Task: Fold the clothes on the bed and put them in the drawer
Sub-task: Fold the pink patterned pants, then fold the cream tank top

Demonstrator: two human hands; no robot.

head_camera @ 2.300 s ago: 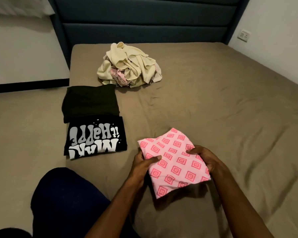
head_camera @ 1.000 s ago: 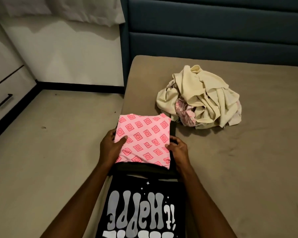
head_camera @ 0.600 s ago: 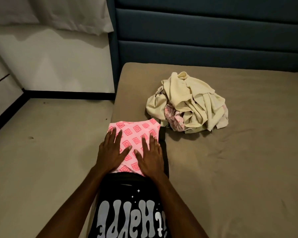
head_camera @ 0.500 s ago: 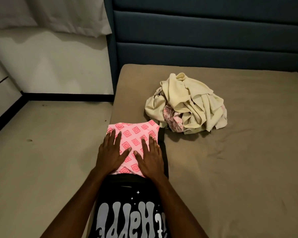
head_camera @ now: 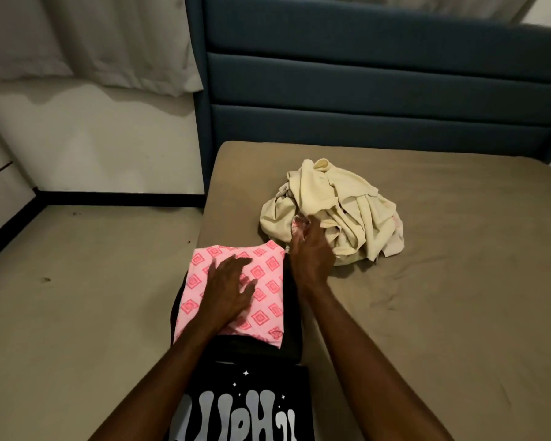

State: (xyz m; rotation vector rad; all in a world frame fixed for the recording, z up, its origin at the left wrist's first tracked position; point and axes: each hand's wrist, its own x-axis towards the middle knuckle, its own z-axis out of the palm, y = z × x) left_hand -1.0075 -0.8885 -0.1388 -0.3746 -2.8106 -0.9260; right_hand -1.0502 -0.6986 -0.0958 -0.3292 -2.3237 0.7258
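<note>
At the left edge of the bed (head_camera: 442, 313), we find three folded garments. The pink patterned garment (head_camera: 261, 281) lies on top of a folded black garment (head_camera: 291, 313), and the black printed T-shirt (head_camera: 245, 405) lies just beside that stack, nearer to us. We judge these three items as folded and stacked.

The left hand (head_camera: 228, 289) rests flat on the pink patterned garment with its fingers spread, pressing it down. The right hand (head_camera: 310, 249) reaches to the pile of unfolded clothes (head_camera: 337, 218), which sits near the headboard (head_camera: 379, 90) and touches the far corner of the folded stack. The right fingers meet a pinkish piece at the near side of the pile; they appear to pinch it, but motion blur prevents us from confirming the grip.

Remaining work, as we judge it:
1. Fold the cream garments and the pinkish piece in the pile.
2. Carry all folded items to the drawer.

Containers: we see only the edge of a white drawer unit (head_camera: 0, 189) at the far left, across the floor (head_camera: 77, 313). Its fronts appear closed, and its contents are not visible. No garment has reached it as far as this view shows.
</note>
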